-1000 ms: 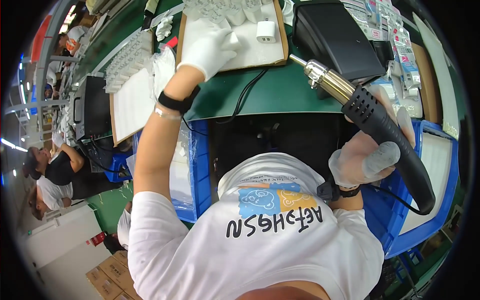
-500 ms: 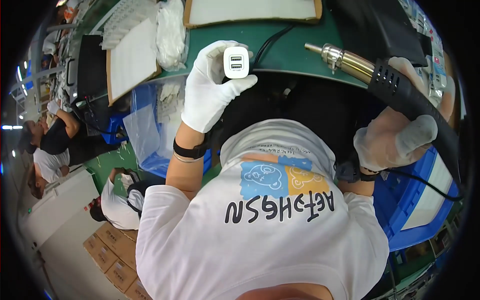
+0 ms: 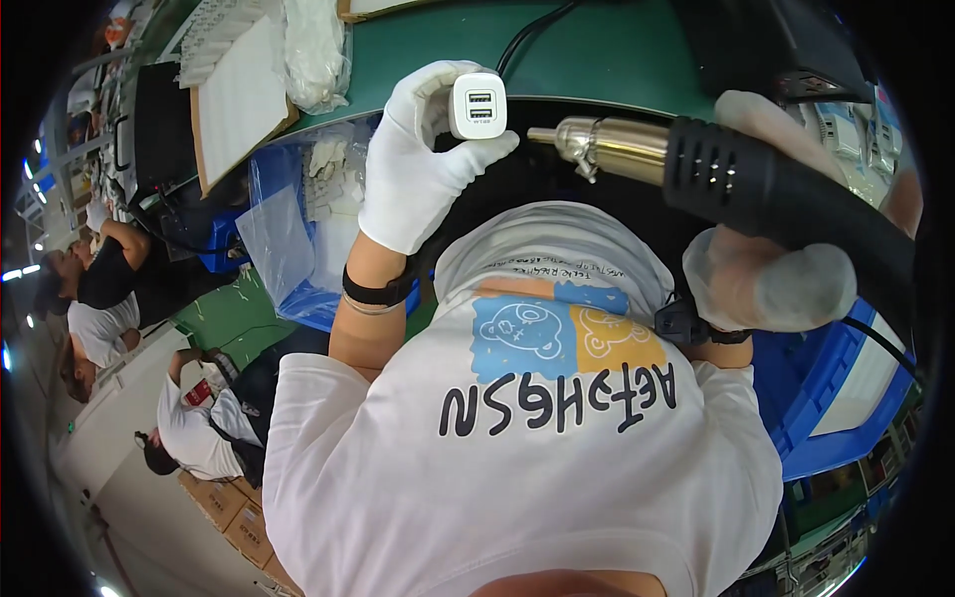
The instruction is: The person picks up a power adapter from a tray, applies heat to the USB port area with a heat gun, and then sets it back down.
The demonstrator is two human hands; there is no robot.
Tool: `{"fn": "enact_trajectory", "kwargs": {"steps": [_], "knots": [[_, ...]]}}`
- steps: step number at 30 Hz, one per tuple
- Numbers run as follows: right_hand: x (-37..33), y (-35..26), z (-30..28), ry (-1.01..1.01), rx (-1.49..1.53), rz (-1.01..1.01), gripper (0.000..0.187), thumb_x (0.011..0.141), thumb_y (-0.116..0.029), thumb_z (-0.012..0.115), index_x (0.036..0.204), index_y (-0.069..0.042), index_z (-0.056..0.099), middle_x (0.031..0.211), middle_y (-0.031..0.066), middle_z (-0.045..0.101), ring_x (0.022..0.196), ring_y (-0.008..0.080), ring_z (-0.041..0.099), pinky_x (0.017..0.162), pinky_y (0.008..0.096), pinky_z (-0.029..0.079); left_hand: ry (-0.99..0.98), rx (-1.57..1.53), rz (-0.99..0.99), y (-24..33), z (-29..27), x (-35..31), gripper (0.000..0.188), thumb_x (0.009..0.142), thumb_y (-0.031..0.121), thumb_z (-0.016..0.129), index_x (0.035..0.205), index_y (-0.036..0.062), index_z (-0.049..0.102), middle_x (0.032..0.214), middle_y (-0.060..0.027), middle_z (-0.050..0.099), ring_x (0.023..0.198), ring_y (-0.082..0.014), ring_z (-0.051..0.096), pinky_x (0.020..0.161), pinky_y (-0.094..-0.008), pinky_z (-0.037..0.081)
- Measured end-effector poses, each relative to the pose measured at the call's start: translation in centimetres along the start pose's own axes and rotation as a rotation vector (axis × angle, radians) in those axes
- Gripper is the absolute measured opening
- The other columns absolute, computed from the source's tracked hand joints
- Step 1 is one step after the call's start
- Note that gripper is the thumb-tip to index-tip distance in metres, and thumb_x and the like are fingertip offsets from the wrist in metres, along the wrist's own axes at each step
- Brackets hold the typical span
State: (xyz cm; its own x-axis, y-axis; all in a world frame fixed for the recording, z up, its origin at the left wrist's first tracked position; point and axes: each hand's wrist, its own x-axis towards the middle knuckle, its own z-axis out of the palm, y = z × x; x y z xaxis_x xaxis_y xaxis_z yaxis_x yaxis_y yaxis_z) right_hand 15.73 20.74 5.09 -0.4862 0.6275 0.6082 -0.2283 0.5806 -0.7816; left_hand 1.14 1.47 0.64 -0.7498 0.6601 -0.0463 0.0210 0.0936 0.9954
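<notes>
My left hand [image 3: 403, 179], in a white glove, pinches a white two-port USB charger [image 3: 479, 105] between thumb and fingers, its ports facing up. In my right hand [image 3: 766, 274], also gloved, is a hot air gun [image 3: 736, 171], the fingers closed around its black handle. Its metal barrel and narrow nozzle point left toward the charger. A small gap separates the nozzle tip from the charger and my left thumb. Both are held just off the front edge of the green worktable [image 3: 428, 50].
At the left, a blue bin [image 3: 261, 179] holds clear plastic bags and small pale parts. A cardboard tray [image 3: 244, 109] and a bundled plastic bag [image 3: 316, 60] lie at the back left. A black box [image 3: 766, 50] stands back right, another blue bin [image 3: 846, 408] below. Co-workers sit far left.
The hot air gun has swung left and nearer, bringing its nozzle from over the table to close beside the charger. The charger has shifted only slightly in my left hand's grasp.
</notes>
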Motion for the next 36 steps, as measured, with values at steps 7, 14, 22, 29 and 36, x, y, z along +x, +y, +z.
{"fn": "enact_trajectory", "kwargs": {"steps": [7, 14, 22, 29, 36], "knots": [[0.6, -0.1, 0.1, -0.088, 0.029, -0.088, 0.076, 0.09, -0.06, 0.043, 0.096, 0.013, 0.064, 0.078, 0.0186, 0.069, 0.065, 0.0192, 0.067, 0.064, 0.0253, 0.054, -0.005, -0.012, -0.007, 0.0, 0.1, 0.0, 0.06, 0.067, -0.005, 0.077, 0.119, 0.0057, 0.047, 0.113, -0.0055, 0.057, 0.102, -0.0145, 0.057, 0.088, -0.0281, 0.049], [1.3, 0.7, 0.5, -0.169, 0.063, -0.187, 0.071, 0.091, -0.057, 0.044, 0.092, 0.011, 0.066, 0.079, 0.0182, 0.069, 0.064, 0.0176, 0.067, 0.064, 0.0245, 0.055, -0.011, 0.034, 0.024, 0.1, 0.4, -0.3, 0.061, 0.067, -0.007, 0.076, 0.119, 0.0053, 0.047, 0.115, -0.0064, 0.057, 0.103, -0.0154, 0.057, 0.089, -0.0286, 0.048], [1.8, 0.5, 1.2, -0.209, 0.021, -0.243, 0.067, 0.092, -0.054, 0.045, 0.089, 0.009, 0.068, 0.077, 0.0178, 0.069, 0.061, 0.0169, 0.067, 0.062, 0.0238, 0.055, -0.019, -0.015, -0.022, -0.1, 0.4, -0.4, 0.061, 0.067, -0.008, 0.075, 0.119, 0.0054, 0.047, 0.115, -0.0069, 0.057, 0.105, -0.0165, 0.057, 0.091, -0.0301, 0.048], [1.9, -0.2, 1.3, -0.204, -0.04, -0.239, 0.066, 0.092, -0.053, 0.047, 0.087, 0.01, 0.068, 0.074, 0.0175, 0.069, 0.058, 0.0171, 0.066, 0.059, 0.0234, 0.055, -0.012, -0.003, -0.003, -0.2, 0.3, -0.3, 0.061, 0.067, -0.008, 0.075, 0.119, 0.0053, 0.046, 0.116, -0.0074, 0.057, 0.105, -0.0162, 0.057, 0.091, -0.03, 0.048], [1.7, 0.9, 0.8, -0.208, 0.014, -0.228, 0.065, 0.091, -0.052, 0.05, 0.086, 0.01, 0.068, 0.073, 0.0175, 0.069, 0.058, 0.0168, 0.066, 0.057, 0.0229, 0.054, -0.015, -0.005, -0.03, -0.1, 0.3, -0.4, 0.061, 0.067, -0.009, 0.074, 0.12, 0.0048, 0.046, 0.116, -0.0072, 0.056, 0.105, -0.0157, 0.057, 0.09, -0.0295, 0.048]]}}
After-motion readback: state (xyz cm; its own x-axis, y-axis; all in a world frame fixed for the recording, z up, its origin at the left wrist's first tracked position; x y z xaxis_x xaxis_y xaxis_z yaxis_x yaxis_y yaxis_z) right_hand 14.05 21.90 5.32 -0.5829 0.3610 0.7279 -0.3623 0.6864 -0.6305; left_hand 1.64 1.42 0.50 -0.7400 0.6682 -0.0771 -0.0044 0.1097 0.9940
